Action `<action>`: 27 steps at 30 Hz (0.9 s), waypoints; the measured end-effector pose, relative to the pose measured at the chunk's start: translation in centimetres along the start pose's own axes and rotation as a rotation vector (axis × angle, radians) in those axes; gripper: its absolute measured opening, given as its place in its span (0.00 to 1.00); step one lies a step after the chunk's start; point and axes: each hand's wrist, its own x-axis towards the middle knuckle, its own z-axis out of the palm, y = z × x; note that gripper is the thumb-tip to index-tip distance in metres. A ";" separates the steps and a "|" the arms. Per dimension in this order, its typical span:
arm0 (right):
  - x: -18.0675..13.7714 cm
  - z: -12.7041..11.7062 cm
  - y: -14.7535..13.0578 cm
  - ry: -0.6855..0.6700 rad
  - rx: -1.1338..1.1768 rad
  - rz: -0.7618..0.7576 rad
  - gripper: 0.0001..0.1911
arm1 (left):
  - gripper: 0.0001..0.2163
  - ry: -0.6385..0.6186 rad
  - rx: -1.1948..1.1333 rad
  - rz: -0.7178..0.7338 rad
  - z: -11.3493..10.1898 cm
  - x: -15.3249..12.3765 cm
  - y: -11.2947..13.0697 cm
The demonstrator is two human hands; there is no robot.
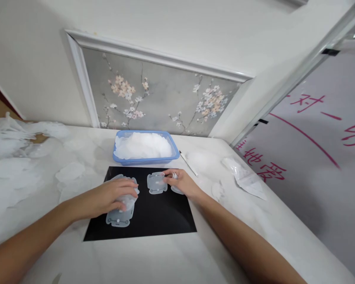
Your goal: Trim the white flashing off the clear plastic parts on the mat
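Note:
A black mat [159, 219] lies on the white marble table. My left hand [118, 195] rests curled over a stack of clear plastic pieces [120, 217] at the mat's left side, fingers closed on the top of the stack. My right hand [180, 182] sits at the mat's upper right, fingers pinched on a small clear plastic piece [175, 176]. Between the hands lies a single translucent plastic piece [156, 183], just left of my right fingertips.
A blue basket [146, 158] full of white translucent pieces stands behind the mat. Loose plastic sheets [14, 165] pile up at the left. A thin tool [188, 163] and a crumpled clear bag [245, 177] lie to the right. A flowered wall panel [159, 98] rises behind.

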 end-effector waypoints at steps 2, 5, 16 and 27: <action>0.0 0.0 0.1 0.013 -0.010 -0.008 0.15 | 0.09 -0.010 -0.050 0.005 0.3 0.0 0.1; 0.0 0.0 -0.1 0.025 -0.021 -0.003 0.14 | 0.05 0.001 -0.055 0.037 0.7 0.0 0.2; -0.1 0.0 -0.1 0.040 -0.018 -0.036 0.12 | 0.06 0.087 -0.006 0.064 -1.2 -1.3 3.6; -0.3 0.4 0.1 0.063 -0.007 -0.066 0.12 | 0.12 0.283 -0.581 -0.009 2.7 1.1 -0.9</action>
